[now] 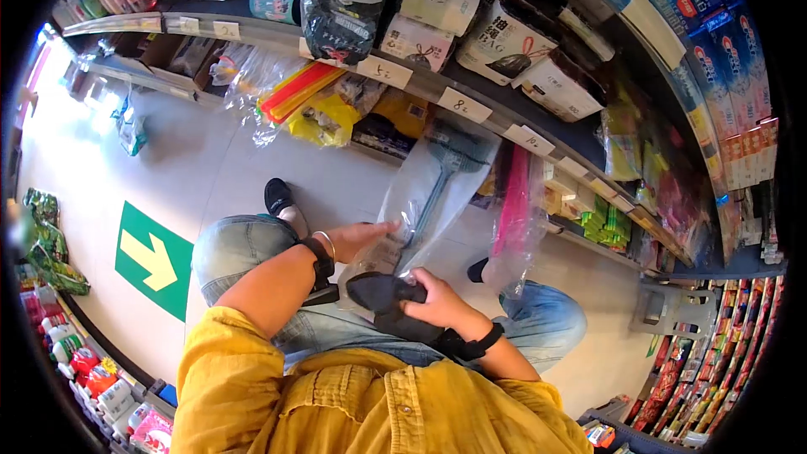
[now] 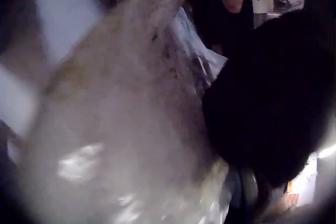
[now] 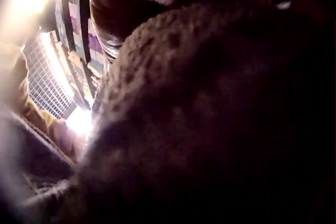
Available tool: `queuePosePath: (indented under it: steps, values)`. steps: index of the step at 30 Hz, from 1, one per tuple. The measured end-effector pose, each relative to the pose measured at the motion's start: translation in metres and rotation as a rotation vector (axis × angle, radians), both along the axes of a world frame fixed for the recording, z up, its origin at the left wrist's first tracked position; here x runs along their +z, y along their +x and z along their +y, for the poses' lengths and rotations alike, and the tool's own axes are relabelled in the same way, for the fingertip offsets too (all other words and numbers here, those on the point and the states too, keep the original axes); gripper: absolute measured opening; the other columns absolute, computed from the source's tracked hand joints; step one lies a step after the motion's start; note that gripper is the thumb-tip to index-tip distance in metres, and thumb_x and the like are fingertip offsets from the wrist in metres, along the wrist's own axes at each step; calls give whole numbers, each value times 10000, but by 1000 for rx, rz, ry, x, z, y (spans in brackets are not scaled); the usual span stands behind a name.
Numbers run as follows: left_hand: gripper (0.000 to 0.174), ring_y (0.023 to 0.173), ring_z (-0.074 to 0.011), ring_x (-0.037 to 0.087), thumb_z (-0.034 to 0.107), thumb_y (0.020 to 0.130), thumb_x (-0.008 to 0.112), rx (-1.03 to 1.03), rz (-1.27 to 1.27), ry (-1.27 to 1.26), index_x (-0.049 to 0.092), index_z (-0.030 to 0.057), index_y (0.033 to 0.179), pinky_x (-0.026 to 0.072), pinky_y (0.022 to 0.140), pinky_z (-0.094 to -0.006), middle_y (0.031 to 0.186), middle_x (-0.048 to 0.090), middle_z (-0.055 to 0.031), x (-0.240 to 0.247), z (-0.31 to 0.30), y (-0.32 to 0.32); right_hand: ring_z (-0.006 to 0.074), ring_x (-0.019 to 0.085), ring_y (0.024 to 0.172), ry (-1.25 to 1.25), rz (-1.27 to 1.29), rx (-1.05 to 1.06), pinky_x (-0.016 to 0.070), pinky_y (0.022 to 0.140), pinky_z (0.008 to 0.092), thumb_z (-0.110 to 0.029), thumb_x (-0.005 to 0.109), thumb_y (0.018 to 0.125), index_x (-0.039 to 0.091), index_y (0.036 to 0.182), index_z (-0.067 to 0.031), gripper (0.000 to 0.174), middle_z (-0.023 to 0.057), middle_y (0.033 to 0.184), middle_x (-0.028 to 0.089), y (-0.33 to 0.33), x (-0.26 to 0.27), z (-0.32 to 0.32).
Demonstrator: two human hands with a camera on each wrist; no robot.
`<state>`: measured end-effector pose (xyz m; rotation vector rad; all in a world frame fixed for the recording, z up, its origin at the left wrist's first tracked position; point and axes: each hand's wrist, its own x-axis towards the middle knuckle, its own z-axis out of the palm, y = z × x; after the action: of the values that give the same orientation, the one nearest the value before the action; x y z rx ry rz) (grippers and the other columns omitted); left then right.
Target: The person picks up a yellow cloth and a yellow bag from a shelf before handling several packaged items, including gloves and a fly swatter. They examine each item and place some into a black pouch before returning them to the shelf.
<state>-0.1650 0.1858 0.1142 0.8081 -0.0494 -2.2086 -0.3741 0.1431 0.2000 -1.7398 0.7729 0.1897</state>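
Crouching in a shop aisle, a person in a mustard-yellow shirt holds a long clear plastic bag (image 1: pixel 424 189) over their knees, just below a shelf edge with white price tags (image 1: pixel 464 106). The left hand (image 1: pixel 360 237) lies against the bag's side with its fingers nearly straight. The right hand (image 1: pixel 439 301) is curled tight round a black knobbly fabric pad (image 1: pixel 378 292) at the bag's lower end. A green floor sign with a yellow arrow (image 1: pixel 153 259) lies to the left.
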Motion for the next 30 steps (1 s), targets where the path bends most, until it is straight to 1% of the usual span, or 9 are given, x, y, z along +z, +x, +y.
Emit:
queuePosePath:
  steps: [4, 5, 8, 13, 19, 21, 24, 28, 30]
  values:
    - [488, 962, -202, 552, 310, 808, 607, -230, 176, -11, 453, 8, 1158, 459, 839, -337, 1079, 553, -123, -26, 15, -18, 180, 520, 721, -15, -176, 226, 426, 665, 306, -190, 660, 659, 469, 964, -33, 392, 110, 775, 534, 11, -3, 12]
    - [463, 949, -196, 557, 270, 800, 622, -251, 138, -16, 466, 7, 1147, 460, 833, -334, 1062, 562, -112, -23, 17, -20, 298, 570, 837, 21, -153, 297, 439, 741, 349, -204, 659, 669, 465, 998, -15, 426, 193, 893, 570, 16, 4, 13]
    - [401, 920, -181, 566, 188, 787, 639, -238, 5, -81, 497, 6, 1115, 470, 807, -323, 1025, 578, -93, -24, 24, -27, 326, 570, 864, 0, -135, 396, 441, 748, 362, -221, 657, 670, 464, 1009, -14, 442, 208, 906, 575, 20, -1, 19]
    - [353, 867, -154, 569, 125, 769, 632, -171, -302, -178, 524, -5, 1079, 483, 734, -302, 988, 588, -84, -18, 20, -30, 338, 573, 867, -16, -171, 292, 449, 747, 359, -234, 644, 682, 458, 1052, -27, 463, 223, 921, 581, 3, 8, 15]
    - [419, 794, -164, 556, 190, 701, 610, -529, -1074, -225, 525, -39, 1041, 455, 691, -305, 899, 603, -113, 14, 12, -24, 313, 596, 849, -113, -29, 115, 464, 745, 346, -252, 614, 697, 497, 1102, -48, 468, 189, 907, 606, -45, 44, -24]
    - [418, 768, -183, 563, 210, 682, 613, -369, -1296, -411, 540, -41, 1008, 455, 691, -311, 838, 604, -127, -17, 21, -23, 311, 595, 852, -221, 5, -53, 464, 746, 341, -253, 617, 697, 506, 1083, -33, 457, 189, 911, 603, -60, 58, -42]
    - [428, 757, -195, 568, 227, 673, 620, -496, -1314, -339, 546, -37, 1002, 455, 694, -318, 814, 604, -130, 4, 21, -22, 331, 582, 852, -485, -121, -345, 464, 739, 350, -240, 631, 696, 513, 1045, -13, 433, 191, 929, 594, -63, 63, -51]
    - [407, 800, -196, 565, 231, 683, 633, -642, -1306, -284, 554, 1, 1010, 451, 720, -340, 867, 605, -129, 95, 6, -36, 316, 560, 826, -825, -277, -261, 472, 691, 357, -188, 671, 675, 497, 1113, -66, 487, 145, 911, 560, -30, 68, -26]
    - [361, 861, -187, 546, 234, 706, 639, -236, -1173, -878, 564, 52, 1008, 435, 780, -359, 941, 596, -106, 51, 28, -30, 305, 548, 828, -818, -362, -70, 471, 675, 371, -198, 685, 661, 486, 1144, -121, 528, 121, 929, 530, -12, 68, -11]
